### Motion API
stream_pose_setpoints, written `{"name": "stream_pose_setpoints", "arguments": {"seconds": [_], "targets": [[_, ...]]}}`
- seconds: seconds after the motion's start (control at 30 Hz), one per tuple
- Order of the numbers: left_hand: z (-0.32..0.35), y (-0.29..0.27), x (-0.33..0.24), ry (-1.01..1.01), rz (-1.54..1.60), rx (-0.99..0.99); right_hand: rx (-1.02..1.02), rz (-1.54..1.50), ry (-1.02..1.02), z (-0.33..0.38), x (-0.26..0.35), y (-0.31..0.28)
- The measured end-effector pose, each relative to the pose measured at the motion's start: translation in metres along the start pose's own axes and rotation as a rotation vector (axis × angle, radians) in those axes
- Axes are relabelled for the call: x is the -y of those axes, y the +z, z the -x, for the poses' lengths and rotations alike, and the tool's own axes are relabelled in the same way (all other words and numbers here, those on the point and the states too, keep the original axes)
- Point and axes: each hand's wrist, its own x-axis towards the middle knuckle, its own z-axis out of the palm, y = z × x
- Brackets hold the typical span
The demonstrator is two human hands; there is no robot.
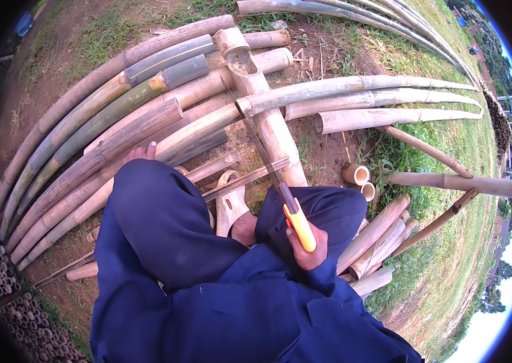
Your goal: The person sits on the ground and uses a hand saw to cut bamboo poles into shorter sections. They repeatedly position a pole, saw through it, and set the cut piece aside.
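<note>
Right hand (314,253): closed round the orange-yellow handle (301,227) of 1 saw (275,178); fingers wrapped, hand just beside the right knee.
Left hand (139,152): mostly hidden behind the left knee; fingers lie on the bamboo on that side; can't tell how far it is closed or whether it grips.
Saw position: blade points up and away from the person, slanting left; it crosses the worked bamboo pole (201,130) at a dark cut; can't tell whether the cut goes right through.
Worked pole: runs from lower left up to the blade, over the support; 1 pale length (328,92) lines up with it past the cut.
Support: 1 thick bamboo log (277,136), hollowed near its far end; lies crosswise under the cut.
Left-side poles (110,103): at least 6 beside the worked pole; some greenish, some brown.
Right-side poles: 2 more (377,119), just below the pale length.
Short cut pieces (355,174): 2, open ends showing, near the log.
Short-length pile (380,245): at least 4, by the right knee.
Footwear: 1 pale clog (230,206) clearly visible, between the knees.
Stacked bamboo ends (38,333): lower left; too many to count.
</note>
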Motion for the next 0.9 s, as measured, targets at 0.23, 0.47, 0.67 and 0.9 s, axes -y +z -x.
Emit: {"name": "stream_pose_setpoints", "arguments": {"seconds": [0.23, 0.47, 0.67, 0.9], "targets": [[0.000, -0.035, -0.036, -0.113, -0.032, -0.014, 0.014, 0.039, -0.017, 0.002, -0.002, -0.016], [0.000, -0.025, -0.011, -0.184, -0.006, 0.032, 0.017, 0.066, 0.012, -0.015, 0.015, -0.010], [0.007, -0.024, 0.001, -0.218, 0.015, 0.065, 0.020, 0.083, 0.000, 0.015, 0.007, -0.023], [0.046, -0.039, 0.039, -0.267, 0.086, 0.130, 0.035, 0.090, 0.063, 0.030, 0.034, -0.052]]}}
